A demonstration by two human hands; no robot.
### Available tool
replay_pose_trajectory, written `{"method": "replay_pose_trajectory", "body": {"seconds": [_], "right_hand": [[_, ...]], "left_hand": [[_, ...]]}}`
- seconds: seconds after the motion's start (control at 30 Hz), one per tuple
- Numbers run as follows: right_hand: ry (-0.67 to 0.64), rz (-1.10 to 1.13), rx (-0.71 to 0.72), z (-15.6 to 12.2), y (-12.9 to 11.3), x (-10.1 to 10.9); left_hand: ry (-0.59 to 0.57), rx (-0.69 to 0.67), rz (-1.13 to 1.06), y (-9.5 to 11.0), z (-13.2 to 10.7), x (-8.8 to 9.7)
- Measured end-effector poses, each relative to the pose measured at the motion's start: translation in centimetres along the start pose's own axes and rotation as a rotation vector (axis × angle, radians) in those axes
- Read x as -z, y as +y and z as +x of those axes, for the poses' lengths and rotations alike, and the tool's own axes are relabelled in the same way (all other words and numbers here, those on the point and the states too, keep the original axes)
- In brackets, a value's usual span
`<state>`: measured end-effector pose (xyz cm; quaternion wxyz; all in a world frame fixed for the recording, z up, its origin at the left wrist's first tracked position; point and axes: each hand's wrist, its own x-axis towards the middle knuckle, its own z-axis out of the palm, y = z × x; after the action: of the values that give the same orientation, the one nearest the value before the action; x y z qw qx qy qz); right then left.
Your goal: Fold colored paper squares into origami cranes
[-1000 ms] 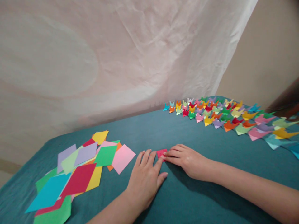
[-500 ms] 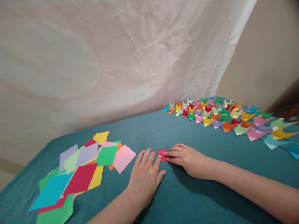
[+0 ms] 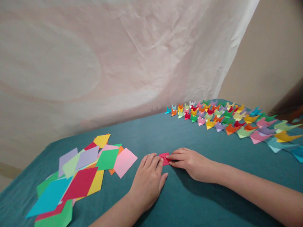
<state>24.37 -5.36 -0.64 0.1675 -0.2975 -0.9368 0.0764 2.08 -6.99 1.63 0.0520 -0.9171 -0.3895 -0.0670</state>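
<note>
A small folded red paper [image 3: 164, 158] lies on the teal tablecloth [image 3: 180, 201] between my two hands. My left hand [image 3: 148, 180] rests palm down, fingers stretched out, its fingertips touching the paper's left edge. From the right, my right hand [image 3: 189, 161] lies flat with its fingertips pressing on the paper's right side. Neither hand is wrapped around anything.
A loose pile of coloured paper squares [image 3: 80, 173] is spread at the left of the table. Rows of several folded paper birds [image 3: 227, 121] stand at the back right. A wrinkled pale cloth [image 3: 118, 63] hangs behind the table.
The left hand's fingers have drawn slightly closer together and nearer the red paper. The right hand and the paper stay put.
</note>
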Motion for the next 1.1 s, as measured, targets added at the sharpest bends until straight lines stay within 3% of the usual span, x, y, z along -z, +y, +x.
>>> {"method": "replay_pose_trajectory", "body": {"seconds": [0.73, 1.1], "right_hand": [[0.014, 0.009, -0.018, -0.01, -0.31, 0.24], [0.099, 0.01, 0.015, -0.18, 0.08, -0.31]], "left_hand": [[-0.033, -0.014, 0.072, 0.12, 0.42, 0.5], [-0.029, -0.003, 0.051, -0.01, 0.39, 0.53]]}}
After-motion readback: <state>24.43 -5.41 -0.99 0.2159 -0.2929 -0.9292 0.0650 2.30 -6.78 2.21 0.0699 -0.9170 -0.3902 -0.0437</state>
